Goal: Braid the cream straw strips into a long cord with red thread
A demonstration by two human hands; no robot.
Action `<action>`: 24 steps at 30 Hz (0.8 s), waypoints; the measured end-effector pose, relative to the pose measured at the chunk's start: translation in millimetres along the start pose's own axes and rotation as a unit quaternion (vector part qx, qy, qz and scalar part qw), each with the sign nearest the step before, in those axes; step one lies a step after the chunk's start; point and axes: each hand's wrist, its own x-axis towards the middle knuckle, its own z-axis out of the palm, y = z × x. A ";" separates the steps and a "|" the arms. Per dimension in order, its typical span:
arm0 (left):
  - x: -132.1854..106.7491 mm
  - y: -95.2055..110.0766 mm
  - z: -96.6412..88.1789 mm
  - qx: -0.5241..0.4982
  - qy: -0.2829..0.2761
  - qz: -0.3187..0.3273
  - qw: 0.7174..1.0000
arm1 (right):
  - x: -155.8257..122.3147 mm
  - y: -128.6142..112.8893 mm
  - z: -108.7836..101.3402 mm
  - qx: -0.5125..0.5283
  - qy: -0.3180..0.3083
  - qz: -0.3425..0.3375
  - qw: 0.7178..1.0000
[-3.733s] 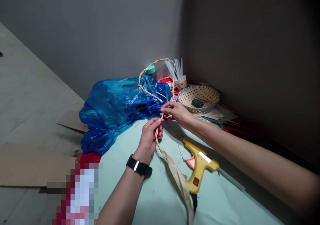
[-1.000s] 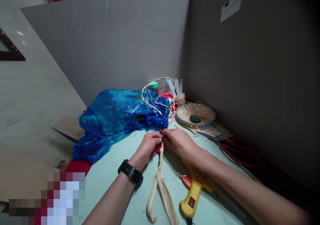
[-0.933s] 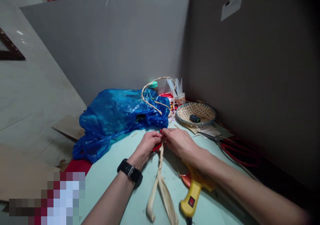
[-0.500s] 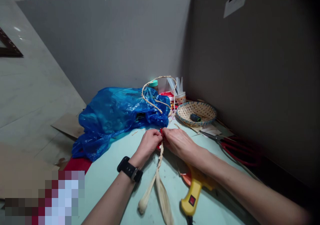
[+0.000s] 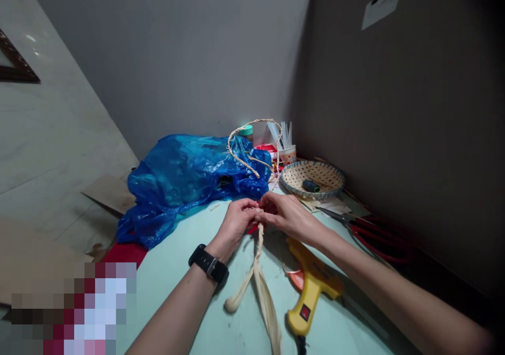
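Note:
A pale twisted cord of dried plant fibre, like corn husk point(image 5: 259, 242), hangs from between my hands. Lower down it parts into a short strand with a knobbed end and a long loose strip. My left hand point(image 5: 238, 221), with a black watch at the wrist, has its fingers closed on the cord's upper part. Touching those fingertips, my right hand point(image 5: 290, 215) pinches at the same spot. Something small and red point(image 5: 252, 230) shows between and under the fingers; its shape is mostly hidden. Behind them rises a looped length of twisted cord point(image 5: 230, 147).
To the right lies a yellow glue gun point(image 5: 310, 297). Farther back are a woven basket point(image 5: 288, 183) with a dark thread spool point(image 5: 311, 186), and red-handled scissors point(image 5: 382, 234). A blue plastic bag point(image 5: 177, 176) covers the table's back left, beside a cup of glue sticks point(image 5: 289, 155).
My right hand has shifted its grip, its fingers now more arched over the cord's top. The loose strands have swung slightly right, and the whole view has shifted a little.

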 end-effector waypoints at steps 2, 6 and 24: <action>-0.1 -0.9 0.5 0.003 0.007 0.012 1.000 | -1.6 -1.5 3.0 0.019 0.012 0.016 1.000; -0.1 -2.4 1.4 0.031 0.009 0.041 0.999 | -3.3 -6.3 12.7 0.009 0.051 0.044 0.998; 3.5 -4.0 -10.8 0.193 -0.054 0.136 0.970 | 3.3 19.8 14.0 0.146 -0.021 0.054 0.988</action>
